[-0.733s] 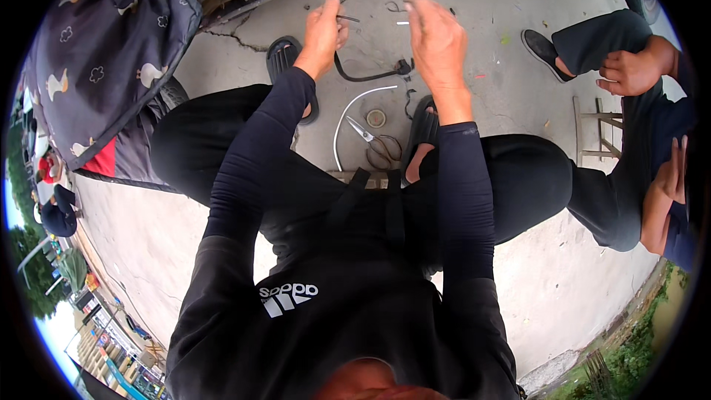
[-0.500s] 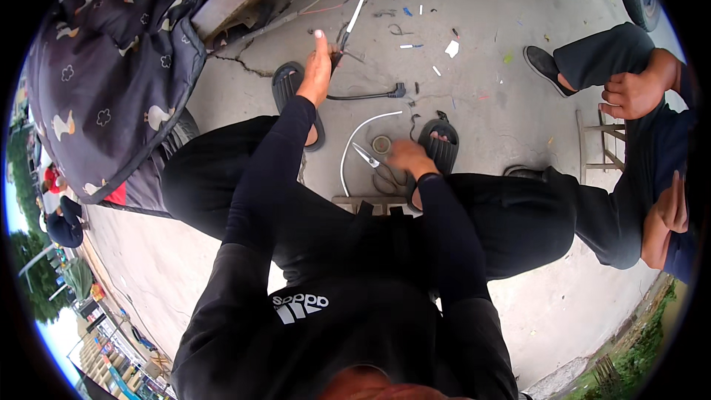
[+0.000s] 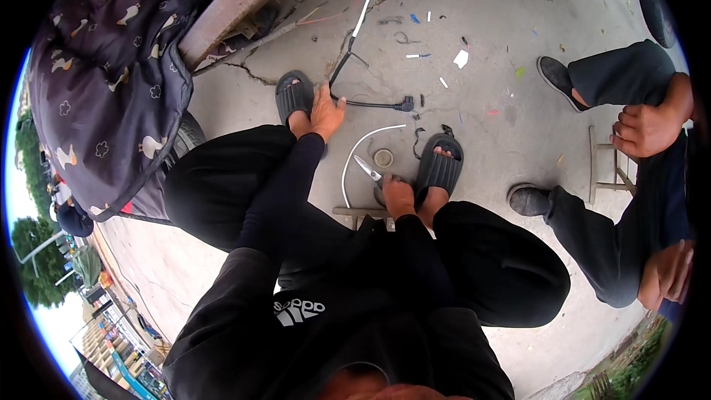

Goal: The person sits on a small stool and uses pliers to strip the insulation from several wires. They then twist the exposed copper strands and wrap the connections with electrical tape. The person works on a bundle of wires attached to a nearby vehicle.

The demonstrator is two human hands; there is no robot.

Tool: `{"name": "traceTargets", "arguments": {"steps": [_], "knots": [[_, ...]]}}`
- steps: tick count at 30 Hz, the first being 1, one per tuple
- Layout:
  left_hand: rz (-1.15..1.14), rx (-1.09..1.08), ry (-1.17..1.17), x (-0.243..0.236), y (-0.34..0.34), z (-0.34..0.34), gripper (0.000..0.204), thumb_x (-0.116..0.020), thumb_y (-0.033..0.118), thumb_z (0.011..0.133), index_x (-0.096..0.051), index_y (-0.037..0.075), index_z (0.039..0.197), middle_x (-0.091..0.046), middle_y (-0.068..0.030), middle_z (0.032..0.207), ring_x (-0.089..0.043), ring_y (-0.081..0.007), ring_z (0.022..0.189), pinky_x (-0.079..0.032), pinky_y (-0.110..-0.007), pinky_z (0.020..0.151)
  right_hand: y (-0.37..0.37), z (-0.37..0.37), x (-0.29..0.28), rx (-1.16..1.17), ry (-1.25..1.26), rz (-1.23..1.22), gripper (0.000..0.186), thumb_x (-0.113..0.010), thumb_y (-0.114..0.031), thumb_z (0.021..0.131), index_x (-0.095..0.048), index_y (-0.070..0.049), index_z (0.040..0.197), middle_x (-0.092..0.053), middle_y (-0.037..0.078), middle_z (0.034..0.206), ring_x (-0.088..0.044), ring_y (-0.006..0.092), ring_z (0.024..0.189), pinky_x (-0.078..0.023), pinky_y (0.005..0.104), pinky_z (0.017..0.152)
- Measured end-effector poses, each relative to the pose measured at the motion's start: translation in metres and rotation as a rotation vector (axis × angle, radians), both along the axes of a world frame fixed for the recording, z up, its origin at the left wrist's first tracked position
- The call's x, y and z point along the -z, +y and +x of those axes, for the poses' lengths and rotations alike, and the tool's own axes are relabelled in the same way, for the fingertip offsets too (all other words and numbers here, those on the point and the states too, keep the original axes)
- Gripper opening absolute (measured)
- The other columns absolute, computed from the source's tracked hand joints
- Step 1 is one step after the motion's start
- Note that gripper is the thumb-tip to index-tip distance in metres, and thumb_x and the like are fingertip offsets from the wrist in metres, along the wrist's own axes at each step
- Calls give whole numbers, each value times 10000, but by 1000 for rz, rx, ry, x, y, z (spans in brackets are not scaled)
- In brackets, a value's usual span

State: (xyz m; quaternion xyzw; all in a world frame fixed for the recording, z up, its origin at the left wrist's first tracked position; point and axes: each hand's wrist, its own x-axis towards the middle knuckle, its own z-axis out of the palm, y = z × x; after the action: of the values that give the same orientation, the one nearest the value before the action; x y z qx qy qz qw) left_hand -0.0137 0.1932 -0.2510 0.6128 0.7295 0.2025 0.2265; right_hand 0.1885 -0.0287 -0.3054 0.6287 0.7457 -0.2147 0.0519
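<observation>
My left hand (image 3: 326,114) is low beside my left sandal, with its thumb and fingers closed around a black cable (image 3: 342,68). Above the hand, the cable runs up into a white sleeve (image 3: 368,1) and has a short side branch. To the right of the hand it ends in a black angled plug (image 3: 404,104) near the ground. Between my feet, my right hand (image 3: 398,198) is closed over the handles of scissors (image 3: 366,168). Their silver blades point up and left; the handles are mostly covered by the hand. A roll of tape (image 3: 383,158) lies just above.
A curved white tube (image 3: 358,145) lies left of the scissors. A low wooden stool (image 3: 344,212) is beneath me. Small scraps (image 3: 461,58) dot the cracked concrete. Another person sits at right, hand (image 3: 641,130) on knee. A patterned cover (image 3: 111,96) and rusty metal bar (image 3: 237,11) are at left.
My left hand has come down along the cable toward the ground. My right hand has moved down and left onto the scissors and closed on their handles.
</observation>
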Motion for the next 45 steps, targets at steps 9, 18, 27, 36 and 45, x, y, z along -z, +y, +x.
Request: {"name": "traceTargets", "arguments": {"steps": [9,18,27,36,45], "knots": [[-191,497,221,52,-41,87,290,-700,224,889,-576,64,1097,-640,-156,1135,-635,-373,1077,-549,-496,841,24,12,36,-1,117,-135,216,-495,-210,999,-584,-14,1001,-699,196,845,-706,386,693,-573,494,618],[-285,683,367,51,-19,87,227,-598,90,874,-582,40,1095,-672,-163,1093,-668,-351,1057,-568,-474,831,51,7,-40,-182,217,-478,385,-614,-288,871,-604,-9,1136,-721,217,981,-701,414,913,-562,507,781],[-1266,766,-292,-116,-19,-8,263,-642,227,951,-692,-11,1053,-716,-132,927,-721,-246,780,-586,-386,623,67,19,-215,-550,183,-919,386,-743,-269,694,-739,7,964,-744,198,961,-723,352,867,-549,486,733],[-990,733,-789,-434,-79,-38,182,-590,233,1017,-575,71,1098,-570,9,715,-548,-62,538,-451,-218,445,96,66,-448,-18,627,-969,356,-696,-197,847,-628,10,1128,-593,36,707,-545,121,526,-397,303,421],[-503,659,-1035,-570,-103,-33,335,-482,286,1106,-591,20,1276,-456,31,680,-405,-39,546,-309,-205,486,91,31,-562,381,1622,-519,544,-578,-97,927,-429,-19,1444,-623,92,988,-668,212,841,-532,347,714]]}}
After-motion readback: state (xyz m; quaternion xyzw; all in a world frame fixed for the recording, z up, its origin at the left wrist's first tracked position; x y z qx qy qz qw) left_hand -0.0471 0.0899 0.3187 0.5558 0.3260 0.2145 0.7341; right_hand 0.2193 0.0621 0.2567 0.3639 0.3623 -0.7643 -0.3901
